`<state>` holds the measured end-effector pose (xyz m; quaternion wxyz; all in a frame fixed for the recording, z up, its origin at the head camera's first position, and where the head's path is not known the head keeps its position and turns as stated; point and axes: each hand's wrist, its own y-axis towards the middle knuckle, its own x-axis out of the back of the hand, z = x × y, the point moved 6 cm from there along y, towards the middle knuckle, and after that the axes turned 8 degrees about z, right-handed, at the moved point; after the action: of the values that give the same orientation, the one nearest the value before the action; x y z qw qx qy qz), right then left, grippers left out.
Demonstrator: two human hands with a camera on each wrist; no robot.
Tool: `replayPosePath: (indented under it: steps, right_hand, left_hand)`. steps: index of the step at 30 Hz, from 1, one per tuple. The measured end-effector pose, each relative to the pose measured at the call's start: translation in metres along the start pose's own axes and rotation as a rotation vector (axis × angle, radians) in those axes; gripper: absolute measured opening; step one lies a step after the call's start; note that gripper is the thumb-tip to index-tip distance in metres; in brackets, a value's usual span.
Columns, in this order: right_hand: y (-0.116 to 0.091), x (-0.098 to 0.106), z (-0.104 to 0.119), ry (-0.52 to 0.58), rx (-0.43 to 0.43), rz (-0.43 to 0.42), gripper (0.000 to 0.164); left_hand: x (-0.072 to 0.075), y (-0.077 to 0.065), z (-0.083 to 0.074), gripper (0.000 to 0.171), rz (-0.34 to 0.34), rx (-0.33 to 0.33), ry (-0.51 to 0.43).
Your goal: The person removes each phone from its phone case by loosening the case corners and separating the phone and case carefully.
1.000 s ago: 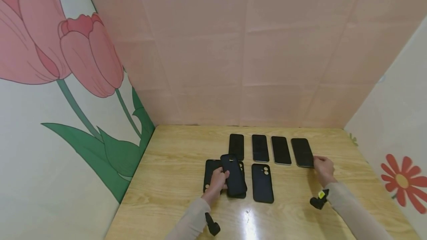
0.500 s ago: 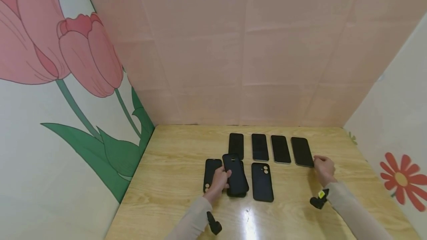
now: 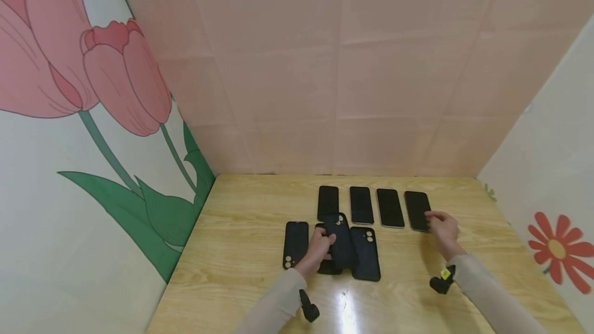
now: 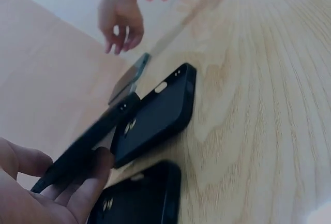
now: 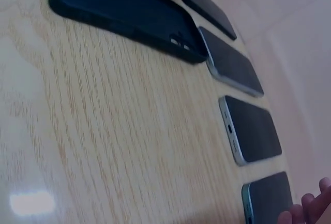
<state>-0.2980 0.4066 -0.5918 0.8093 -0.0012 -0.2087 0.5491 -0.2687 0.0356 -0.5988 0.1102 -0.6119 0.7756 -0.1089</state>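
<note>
My left hand point(image 3: 317, 251) grips a black phone case point(image 3: 342, 246) by its left edge. The case is tilted and raised; it overlaps the middle case point(image 3: 328, 268) and the edge of the right case point(image 3: 369, 264) below it. In the left wrist view, thumb and fingers hold the dark case point(image 4: 95, 131) by its sides. A third case point(image 3: 295, 241) lies to the left, camera holes toward me. My right hand point(image 3: 444, 228) hovers by the near right corner of the rightmost phone point(image 3: 415, 205), fingers loosely bent, holding nothing; the left wrist view shows this hand point(image 4: 121, 19) raised above a phone.
Three more dark phones, the left one point(image 3: 328, 202), the second point(image 3: 361, 205) and the third point(image 3: 390, 208), lie in a row along the back of the wooden table point(image 3: 232, 251). Behind stands a pinkish wall covering point(image 3: 339, 92), with a flower-printed wall point(image 3: 506, 195) at the right.
My left hand has moved right with the case, which now shows its camera holes and overlaps the right case. The right hand has lifted slightly and shifted left over the rightmost phone's corner.
</note>
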Motion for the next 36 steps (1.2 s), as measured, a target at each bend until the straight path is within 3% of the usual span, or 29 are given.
replayPosePath:
  steps: [7,11,20,28,36]
  right_hand:
    - [0.000,-0.007,0.004,0.095,-0.028,0.053,0.025]
    - [0.001,-0.004,0.003,0.116,-0.024,0.050,0.022]
    - [0.001,0.008,-0.003,0.126,-0.034,0.047,0.027]
    - [0.002,0.019,-0.007,0.153,-0.050,0.045,0.030]
    - [0.004,0.023,-0.013,0.160,-0.041,0.052,0.027]
  left_hand:
    - [-0.025,0.003,-0.004,0.025,0.030,-0.006,0.043]
    - [-0.039,0.005,-0.001,0.027,0.071,0.003,0.019]
    - [-0.068,0.008,0.000,0.036,0.109,0.016,-0.024]
    - [-0.091,0.012,-0.005,0.033,0.145,0.020,-0.019]
    - [-0.109,0.010,0.006,0.028,0.168,0.030,0.009]
